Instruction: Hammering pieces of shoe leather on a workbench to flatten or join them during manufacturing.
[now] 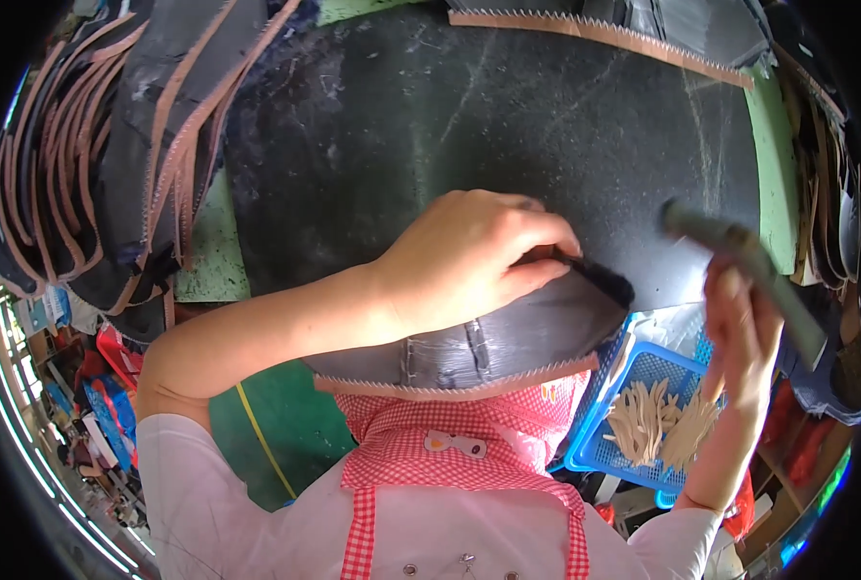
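Note:
My left hand [479, 242] pinches the far edge of a dark grey leather-like piece [537, 324] between thumb and fingers. The piece lies at the near edge of the black work surface and hangs toward my apron. Along its near edge runs a brown strip with a zigzag border; a dark fuzzy edge shows at its right end. Raised to the right of it, my right hand [740, 309] is closed on a hammer [754, 256], smeared by motion. The hammer's dark round end is apart from the piece, over the surface.
The black board [401, 126] covers a green table [216, 242]. Stacks of similar brown-edged pieces [73, 145] lie at the left, with others [595, 37] at the far side and right. Below right, a blue basket [585, 440] holds pale strips [643, 420].

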`<state>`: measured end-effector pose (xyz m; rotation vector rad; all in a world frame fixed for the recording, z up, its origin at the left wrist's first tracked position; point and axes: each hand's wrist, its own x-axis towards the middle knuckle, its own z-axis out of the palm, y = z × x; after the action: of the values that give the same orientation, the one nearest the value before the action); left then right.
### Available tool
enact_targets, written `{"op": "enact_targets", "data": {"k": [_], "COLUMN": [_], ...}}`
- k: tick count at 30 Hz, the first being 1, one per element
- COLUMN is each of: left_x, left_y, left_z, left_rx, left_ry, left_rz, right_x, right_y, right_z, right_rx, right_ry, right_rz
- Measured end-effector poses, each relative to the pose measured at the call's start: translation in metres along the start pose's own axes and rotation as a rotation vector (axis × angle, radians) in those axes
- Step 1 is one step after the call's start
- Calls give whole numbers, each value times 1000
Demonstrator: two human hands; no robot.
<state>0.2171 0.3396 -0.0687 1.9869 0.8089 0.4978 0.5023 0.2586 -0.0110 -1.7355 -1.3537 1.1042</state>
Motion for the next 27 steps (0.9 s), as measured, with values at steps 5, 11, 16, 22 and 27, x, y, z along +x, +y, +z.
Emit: {"op": "enact_targets", "data": {"k": [5,11,16,22,27], "left_x": [19,31,30,25,14], "left_y": [-13,-25,-37,-35,-27], "left_z": [-8,-17,-16,-10,-15], "left_rx": [390,314,347,493,334], "left_ry": [61,-32,27,92,150], "left_rz": [201,269,524,674,223], "right_x": [0,5,13,23,27], "right_y": [-33,-30,-36,-45,-43], "right_z": [45,38,36,46,53], "right_rx": [-370,-239,-296,-364,-561], "right_ry": [-416,-408,-241,-373,-558], "right_rz": [-31,45,-177,-80,-338]}}
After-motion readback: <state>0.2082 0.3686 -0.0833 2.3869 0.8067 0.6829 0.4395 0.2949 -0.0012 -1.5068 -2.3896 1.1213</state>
